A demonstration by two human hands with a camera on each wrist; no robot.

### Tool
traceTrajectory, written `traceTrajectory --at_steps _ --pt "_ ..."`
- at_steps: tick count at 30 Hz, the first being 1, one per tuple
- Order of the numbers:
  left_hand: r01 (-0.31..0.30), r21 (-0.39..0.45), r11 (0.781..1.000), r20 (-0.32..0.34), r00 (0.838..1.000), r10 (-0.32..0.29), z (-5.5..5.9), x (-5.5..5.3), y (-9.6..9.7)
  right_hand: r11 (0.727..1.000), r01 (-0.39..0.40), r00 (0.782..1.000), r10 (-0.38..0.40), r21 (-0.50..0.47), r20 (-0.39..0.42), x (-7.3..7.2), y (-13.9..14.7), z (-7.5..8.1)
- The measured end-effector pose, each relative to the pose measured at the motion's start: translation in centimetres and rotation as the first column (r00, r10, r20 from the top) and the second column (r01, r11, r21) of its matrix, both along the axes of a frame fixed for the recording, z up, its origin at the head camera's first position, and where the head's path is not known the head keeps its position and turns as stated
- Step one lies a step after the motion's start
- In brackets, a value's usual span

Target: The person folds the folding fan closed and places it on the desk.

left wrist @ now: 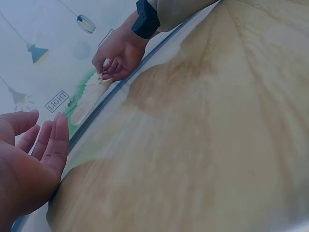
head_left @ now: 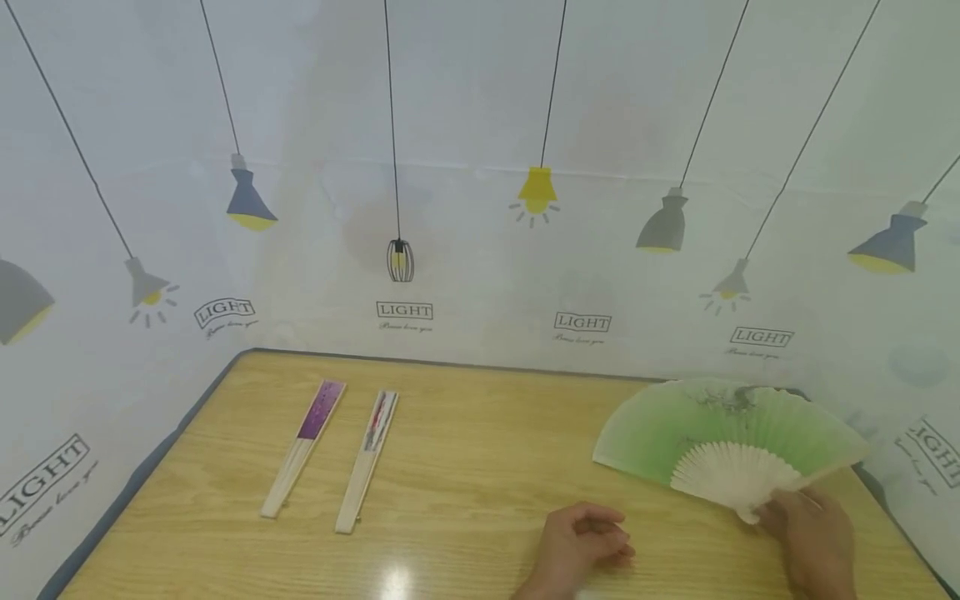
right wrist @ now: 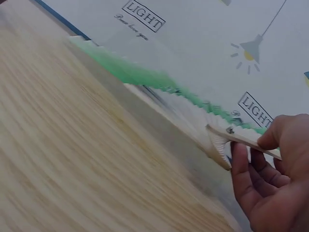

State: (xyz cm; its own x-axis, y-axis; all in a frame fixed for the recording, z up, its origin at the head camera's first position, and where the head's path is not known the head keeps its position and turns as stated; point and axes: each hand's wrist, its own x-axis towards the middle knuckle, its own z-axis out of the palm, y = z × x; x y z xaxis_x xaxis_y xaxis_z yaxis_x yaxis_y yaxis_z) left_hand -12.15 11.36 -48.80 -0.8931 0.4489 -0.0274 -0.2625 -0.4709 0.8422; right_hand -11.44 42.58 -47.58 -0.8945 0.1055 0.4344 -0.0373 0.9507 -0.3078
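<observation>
A green folding fan (head_left: pixel 637 437) with pale ribs and a dark painted pattern is spread wide at the table's right side. My right hand (head_left: pixel 813 529) pinches its end rib near the pivot, thumb on one side and fingers on the other, as the right wrist view shows with the fan (right wrist: pixel 145 79) seen edge-on. To the left of the fan, my left hand (head_left: pixel 581 546) is held over the front of the table with its fingers loosely bent and nothing in them. In the left wrist view, that hand's fingers (left wrist: pixel 58 142) are spread apart from the thumb.
Two folded fans lie side by side on the left of the wooden table (head_left: pixel 480 467): a purple one (head_left: pixel 303 450) and one with a red and white pattern (head_left: pixel 367 462). A pale curtain (head_left: pixel 480 250) printed with lamps hangs behind the table and along its sides.
</observation>
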Motion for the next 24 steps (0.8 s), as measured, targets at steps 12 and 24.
traceTrajectory --at_steps 12,24 --pt "-0.291 0.054 0.955 0.152 0.948 0.28 0.5 -1.3 -1.3 0.991 -0.071 0.973 0.094 0.114 -0.213 -1.1 -3.7 0.6" --pt "-0.37 0.098 0.924 0.08 0.928 0.363 1.1 -3.1 -4.8 0.98 -0.195 0.909 0.198 0.047 -0.366 -2.8 -13.5 0.7"
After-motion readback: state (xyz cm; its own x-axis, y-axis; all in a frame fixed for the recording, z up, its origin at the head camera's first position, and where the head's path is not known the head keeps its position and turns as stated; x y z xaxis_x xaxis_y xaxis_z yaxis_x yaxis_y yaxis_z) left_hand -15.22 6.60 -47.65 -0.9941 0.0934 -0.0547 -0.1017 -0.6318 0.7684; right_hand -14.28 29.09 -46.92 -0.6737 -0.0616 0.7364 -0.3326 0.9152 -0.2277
